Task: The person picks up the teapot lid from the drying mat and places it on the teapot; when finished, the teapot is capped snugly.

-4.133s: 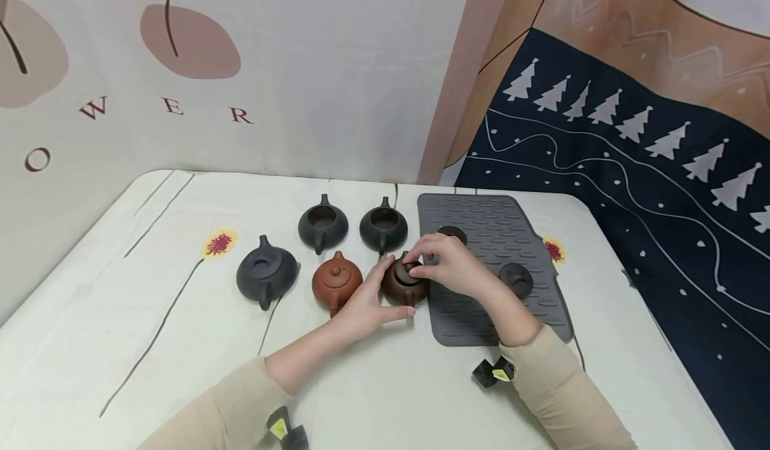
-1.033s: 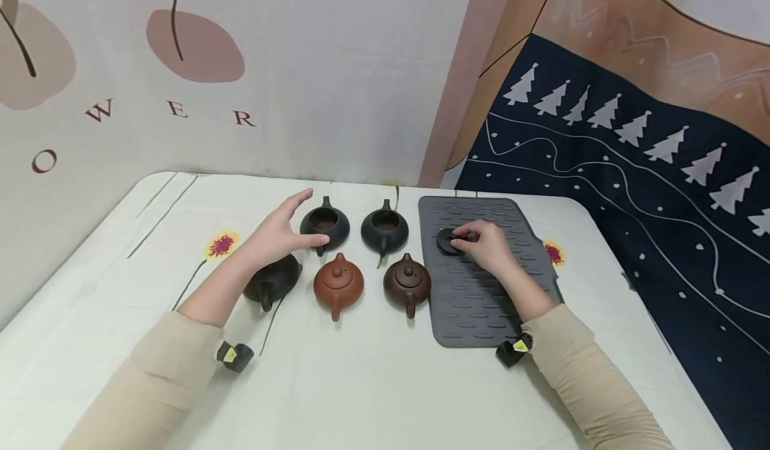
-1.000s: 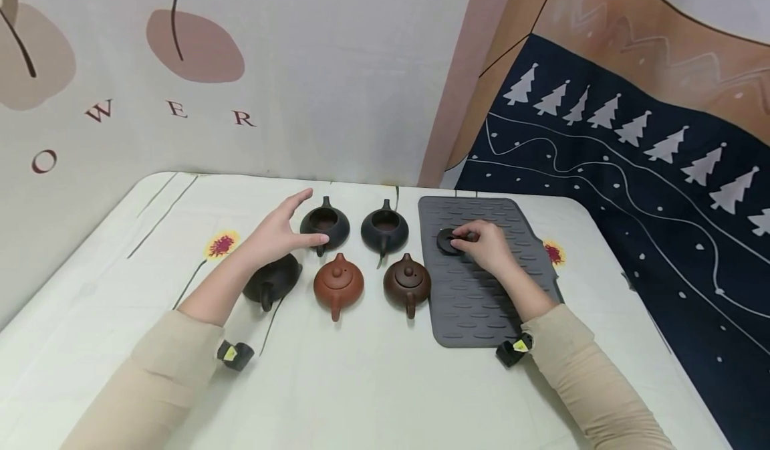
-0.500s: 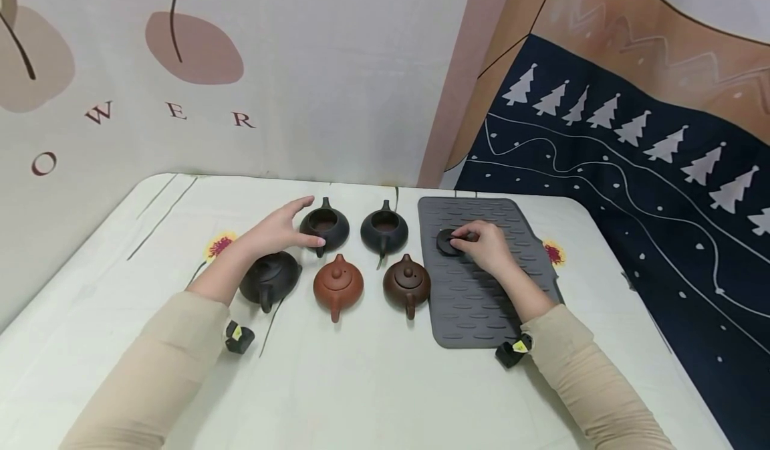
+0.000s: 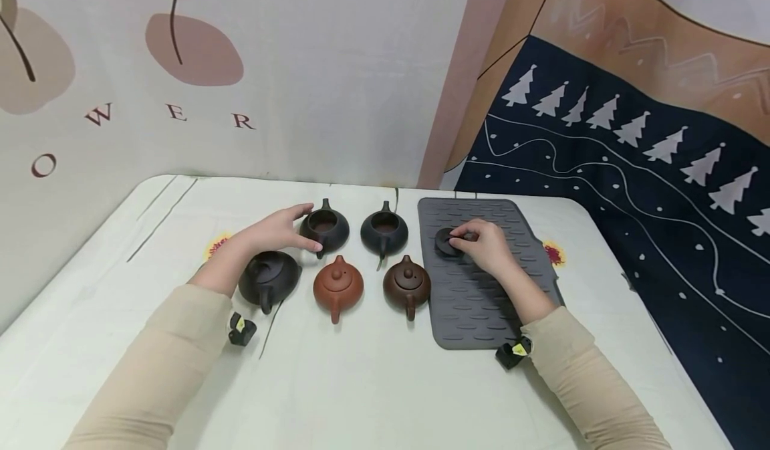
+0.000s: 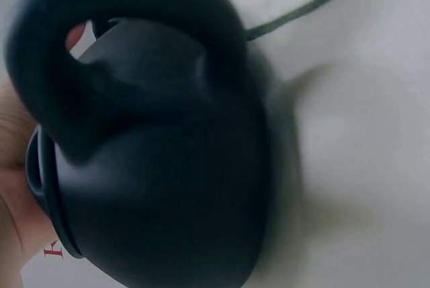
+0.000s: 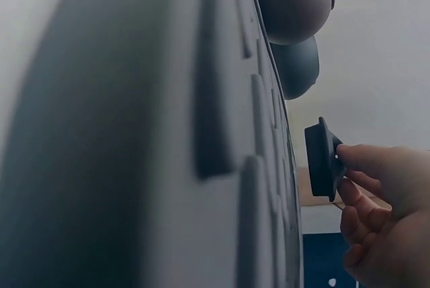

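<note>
In the head view my left hand [image 5: 277, 231] is at the left side of a black lidless teapot [image 5: 332, 229], thumb and index finger spread out and touching its wall. The left wrist view has a dark teapot [image 6: 168, 194] with its handle in front, hiding part of the left hand [image 6: 20, 207]. My right hand [image 5: 488, 246] pinches a black round teapot lid [image 5: 446, 241] between thumb and fingers over the grey mat [image 5: 469, 316]. In the right wrist view this lid [image 7: 318, 160] is held on edge, apart from the mat.
A second lidless black teapot [image 5: 385, 233] stands at the back. In front are a lidded dark grey teapot [image 5: 265, 283], a reddish-orange teapot [image 5: 338, 288] and a brown teapot [image 5: 407, 286], both lidded. Patterned cloth [image 5: 361, 89] hangs behind the table.
The right hand has left the brown teapot's lid and now pinches the black lid, which has shifted slightly. My left hand has moved from the brown teapot leftward, then lowered to the black one.
</note>
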{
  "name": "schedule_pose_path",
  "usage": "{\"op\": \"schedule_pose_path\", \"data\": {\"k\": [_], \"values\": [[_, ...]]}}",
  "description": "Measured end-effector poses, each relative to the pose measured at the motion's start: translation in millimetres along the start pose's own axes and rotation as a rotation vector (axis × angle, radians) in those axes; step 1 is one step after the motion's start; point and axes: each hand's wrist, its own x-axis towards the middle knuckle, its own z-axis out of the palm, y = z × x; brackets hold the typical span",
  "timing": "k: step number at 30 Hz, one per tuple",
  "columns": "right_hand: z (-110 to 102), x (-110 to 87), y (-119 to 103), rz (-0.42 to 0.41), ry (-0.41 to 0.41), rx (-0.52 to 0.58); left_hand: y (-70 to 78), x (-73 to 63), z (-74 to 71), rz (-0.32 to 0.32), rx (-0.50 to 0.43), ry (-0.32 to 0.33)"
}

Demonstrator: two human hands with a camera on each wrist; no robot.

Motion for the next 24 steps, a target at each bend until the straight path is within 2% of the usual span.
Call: {"op": "schedule_pose_path", "data": {"k": [7, 13, 24], "values": [[-4, 0.0, -7, -0.04, 0.011, -0.005, -1.5, 1.8, 0.3, -0.001, 0.038, -0.024], [-8, 0.7, -15, -0.067, 0.019, 0.009, -2.3, 1.9, -0.4, -0.027, 0.047, -0.028], [-11, 3.4, -39, -0.105, 0.006, 0.023, -9.2, 4.2, -0.1, 0.001, 0.052, 0.018]]}}
